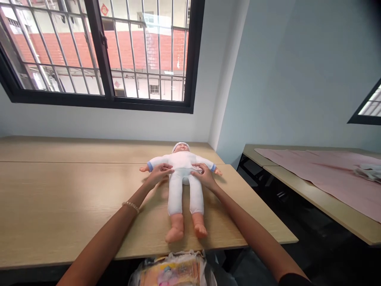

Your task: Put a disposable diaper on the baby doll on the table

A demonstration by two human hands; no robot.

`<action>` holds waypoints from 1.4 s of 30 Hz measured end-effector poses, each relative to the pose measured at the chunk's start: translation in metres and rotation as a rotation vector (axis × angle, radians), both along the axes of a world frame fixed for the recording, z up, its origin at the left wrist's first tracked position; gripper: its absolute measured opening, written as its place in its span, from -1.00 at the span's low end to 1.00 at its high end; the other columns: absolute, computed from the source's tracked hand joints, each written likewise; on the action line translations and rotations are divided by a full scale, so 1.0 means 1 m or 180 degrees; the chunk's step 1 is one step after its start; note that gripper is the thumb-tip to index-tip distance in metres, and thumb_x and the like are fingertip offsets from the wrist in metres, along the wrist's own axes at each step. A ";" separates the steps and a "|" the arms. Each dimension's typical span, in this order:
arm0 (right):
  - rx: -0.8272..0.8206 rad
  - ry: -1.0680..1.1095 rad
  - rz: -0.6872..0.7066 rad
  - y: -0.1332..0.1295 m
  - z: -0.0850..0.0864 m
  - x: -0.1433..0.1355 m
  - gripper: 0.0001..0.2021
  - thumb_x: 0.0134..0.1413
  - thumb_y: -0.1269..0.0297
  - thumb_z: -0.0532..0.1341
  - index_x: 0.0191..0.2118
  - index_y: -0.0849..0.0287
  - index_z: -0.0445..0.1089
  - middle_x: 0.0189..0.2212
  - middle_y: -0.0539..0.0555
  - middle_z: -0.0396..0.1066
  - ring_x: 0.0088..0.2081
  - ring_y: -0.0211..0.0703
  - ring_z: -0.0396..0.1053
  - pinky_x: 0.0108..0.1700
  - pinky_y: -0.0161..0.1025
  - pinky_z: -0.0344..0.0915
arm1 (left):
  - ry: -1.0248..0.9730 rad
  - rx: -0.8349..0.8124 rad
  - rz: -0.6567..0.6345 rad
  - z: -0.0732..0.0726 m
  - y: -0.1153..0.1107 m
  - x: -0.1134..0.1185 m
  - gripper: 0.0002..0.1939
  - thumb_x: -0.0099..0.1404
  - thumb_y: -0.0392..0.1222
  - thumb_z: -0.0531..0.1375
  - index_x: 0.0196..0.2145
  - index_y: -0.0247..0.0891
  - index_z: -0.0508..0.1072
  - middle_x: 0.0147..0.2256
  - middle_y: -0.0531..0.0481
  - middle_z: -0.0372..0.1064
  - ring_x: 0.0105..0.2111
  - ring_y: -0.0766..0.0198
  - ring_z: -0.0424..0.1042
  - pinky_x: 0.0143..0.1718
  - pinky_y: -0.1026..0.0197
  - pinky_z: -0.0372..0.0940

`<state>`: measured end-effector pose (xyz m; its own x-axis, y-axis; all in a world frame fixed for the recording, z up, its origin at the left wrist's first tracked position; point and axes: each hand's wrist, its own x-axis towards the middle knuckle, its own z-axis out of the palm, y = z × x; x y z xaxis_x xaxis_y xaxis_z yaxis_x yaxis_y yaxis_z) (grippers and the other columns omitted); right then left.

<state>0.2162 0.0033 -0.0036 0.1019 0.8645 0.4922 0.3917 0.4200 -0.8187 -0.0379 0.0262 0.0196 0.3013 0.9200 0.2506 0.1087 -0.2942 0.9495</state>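
A baby doll [182, 159] lies on its back on the wooden table [89, 206], head toward the window and bare feet toward me. It wears a white cap, a white top [180, 159] with blue cuffs and white trousers [175, 194]. At the doll's waist on the left, my left hand [160, 173] is closed, thumb and fingers pinching the white clothing. On the opposite side of the waist, my right hand [204, 174] pinches it too. Whether the top's hem or the trousers' waistband is between the fingers, I cannot tell.
Below the table's front edge sits a clear plastic package [175, 272] with a colourful print. To the right, across a gap, another table [297, 184] carries a pink cloth [321, 174] and a folded pale cloth [369, 171]. A barred window [107, 99] is behind.
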 end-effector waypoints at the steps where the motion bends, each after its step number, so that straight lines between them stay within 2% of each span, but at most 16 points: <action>1: 0.0039 -0.0009 0.0002 0.000 0.000 -0.002 -0.83 0.04 0.09 0.29 -0.25 0.00 0.49 -0.21 0.08 0.53 -0.06 0.05 0.42 0.03 0.02 0.39 | 0.0032 0.0098 0.0024 0.002 -0.002 0.002 -0.59 0.09 0.11 0.41 -0.24 -0.24 0.52 -0.20 -0.09 0.48 -0.11 0.04 0.47 -0.06 0.02 0.36; 6: 0.0331 -0.0063 -0.0013 0.003 -0.007 -0.004 -0.78 0.11 0.08 0.22 -0.27 0.12 0.46 -0.22 0.15 0.50 -0.10 0.03 0.41 0.06 0.03 0.34 | 0.0208 0.0608 0.0276 0.002 -0.005 0.011 -0.70 0.23 0.10 0.29 -0.36 -0.22 0.50 -0.27 -0.07 0.48 -0.19 0.07 0.44 -0.11 0.02 0.33; 14: 0.0773 -0.0284 -0.0260 0.007 -0.009 0.003 -0.80 0.16 0.13 0.16 -0.27 0.11 0.46 -0.22 0.13 0.45 -0.06 0.01 0.38 0.08 -0.01 0.28 | 0.0267 0.0642 0.0451 0.001 0.004 0.006 -0.70 0.19 0.08 0.27 -0.41 -0.23 0.43 -0.34 -0.04 0.42 -0.27 0.13 0.38 -0.19 0.08 0.29; 21: 0.0724 -0.0566 -0.0233 0.009 -0.012 0.001 -0.86 0.13 0.18 0.16 -0.33 0.10 0.41 -0.28 0.11 0.43 -0.09 0.04 0.35 0.07 0.01 0.27 | 0.0612 0.0696 0.0109 0.003 0.004 0.001 -0.74 0.20 0.01 0.26 -0.43 -0.25 0.46 -0.26 -0.07 0.40 -0.24 0.14 0.36 -0.22 0.10 0.27; 25: 0.0794 -0.0588 -0.0125 0.011 -0.015 0.002 -0.90 0.10 0.23 0.18 -0.34 0.11 0.39 -0.28 0.10 0.43 -0.12 0.01 0.37 0.05 0.00 0.28 | 0.0491 0.0725 0.0001 -0.001 0.006 0.000 -0.68 0.18 0.08 0.32 -0.34 -0.24 0.46 -0.21 -0.05 0.36 -0.19 0.15 0.38 -0.23 0.15 0.29; 28: 0.0764 -0.0491 0.0073 0.010 -0.015 0.002 -0.85 0.09 0.24 0.21 -0.23 0.12 0.45 -0.18 0.12 0.46 -0.05 0.01 0.38 0.09 -0.01 0.29 | 0.0500 0.0874 0.0026 -0.004 0.005 0.003 -0.66 0.19 0.07 0.34 -0.19 -0.18 0.49 -0.12 -0.06 0.36 -0.04 0.08 0.36 -0.11 0.12 0.31; 30: 0.0680 -0.0459 0.0148 0.010 -0.014 0.000 -0.80 0.10 0.23 0.22 -0.16 0.10 0.49 -0.13 0.12 0.46 -0.01 0.00 0.38 0.10 -0.02 0.30 | 0.0569 0.1041 0.0054 -0.005 0.002 0.008 -0.67 0.21 0.05 0.33 -0.15 -0.17 0.51 -0.08 -0.08 0.34 -0.02 0.07 0.35 -0.09 0.09 0.31; 35: 0.0583 -0.0485 0.0162 0.010 -0.008 -0.007 -0.81 0.13 0.19 0.25 -0.18 0.06 0.55 -0.16 0.11 0.43 -0.02 0.00 0.38 0.10 -0.02 0.30 | 0.0652 0.1250 0.0347 -0.004 -0.009 0.024 -0.76 0.21 -0.03 0.32 -0.20 -0.18 0.54 -0.13 -0.09 0.34 -0.14 0.07 0.37 -0.10 0.02 0.29; 42: 0.0762 -0.0619 0.0178 0.005 -0.001 -0.016 -0.86 0.19 0.18 0.25 -0.27 0.08 0.52 -0.25 0.09 0.47 -0.10 0.01 0.39 0.05 -0.02 0.29 | 0.0784 0.1632 0.0512 -0.010 -0.009 0.033 -0.79 0.32 -0.04 0.23 -0.21 -0.20 0.56 -0.24 -0.12 0.31 -0.12 -0.01 0.32 -0.03 -0.03 0.23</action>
